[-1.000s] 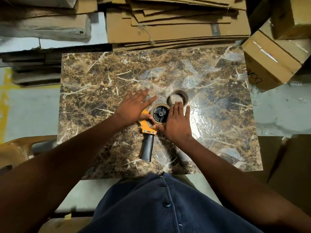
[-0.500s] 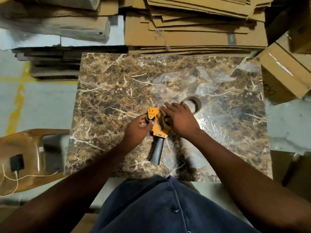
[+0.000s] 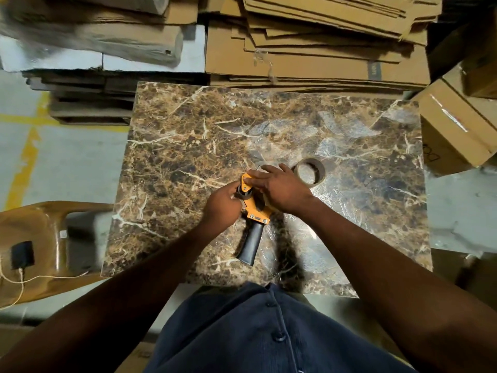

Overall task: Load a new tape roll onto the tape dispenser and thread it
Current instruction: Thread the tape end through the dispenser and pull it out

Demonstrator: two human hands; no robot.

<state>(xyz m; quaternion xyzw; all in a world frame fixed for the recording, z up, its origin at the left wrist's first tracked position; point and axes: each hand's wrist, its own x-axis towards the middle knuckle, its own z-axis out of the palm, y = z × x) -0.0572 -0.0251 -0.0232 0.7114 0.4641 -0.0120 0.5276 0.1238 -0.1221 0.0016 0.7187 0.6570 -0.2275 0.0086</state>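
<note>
An orange tape dispenser (image 3: 255, 210) with a black handle (image 3: 250, 244) lies on the marble-pattern table (image 3: 188, 146), handle pointing toward me. My left hand (image 3: 222, 205) grips the dispenser's head from the left, fingers at the dark roller. My right hand (image 3: 282, 187) lies over the head from the right, fingertips on the orange side plate. Whatever sits on the hub is hidden under it. A brown tape ring (image 3: 320, 171) lies flat on the table just right of my right hand, untouched.
Flattened cardboard sheets (image 3: 322, 49) are stacked behind the table. Taped cartons (image 3: 451, 125) crowd the right back corner. A brown plastic chair (image 3: 40, 232) with a small black device (image 3: 22, 254) and a cable stands at the left.
The dispenser has been turned over from lying flat with its hub up to showing its orange plate. My right hand moved onto its head and my left hand closed on its left side.
</note>
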